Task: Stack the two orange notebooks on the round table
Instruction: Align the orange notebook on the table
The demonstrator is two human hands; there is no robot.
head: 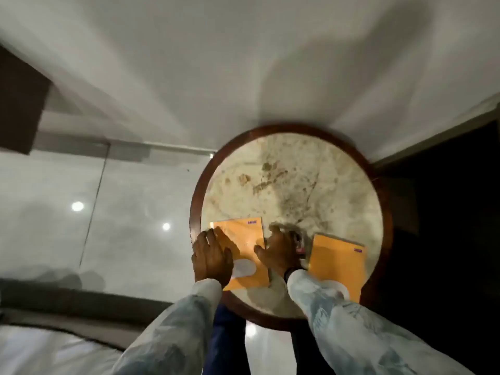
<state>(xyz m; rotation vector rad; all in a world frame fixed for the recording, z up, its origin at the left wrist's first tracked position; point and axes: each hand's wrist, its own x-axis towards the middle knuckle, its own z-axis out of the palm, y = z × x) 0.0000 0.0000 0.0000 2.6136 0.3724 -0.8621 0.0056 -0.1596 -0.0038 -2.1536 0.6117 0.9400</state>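
Two orange notebooks lie flat and apart on the near half of the round table, a marble top with a dark wooden rim. The left notebook sits by the table's left edge. My left hand rests on its left side, fingers spread. My right hand touches its right edge, with the thumb on the cover. The right notebook lies to the right of my right hand, and my right sleeve hides its near corner. The picture is blurred, so I cannot tell whether the fingers grip the left notebook.
A white wall stands right behind the table. Glossy pale floor tiles spread to the left. A dark area lies to the right of the table. A white bed edge shows at the bottom left.
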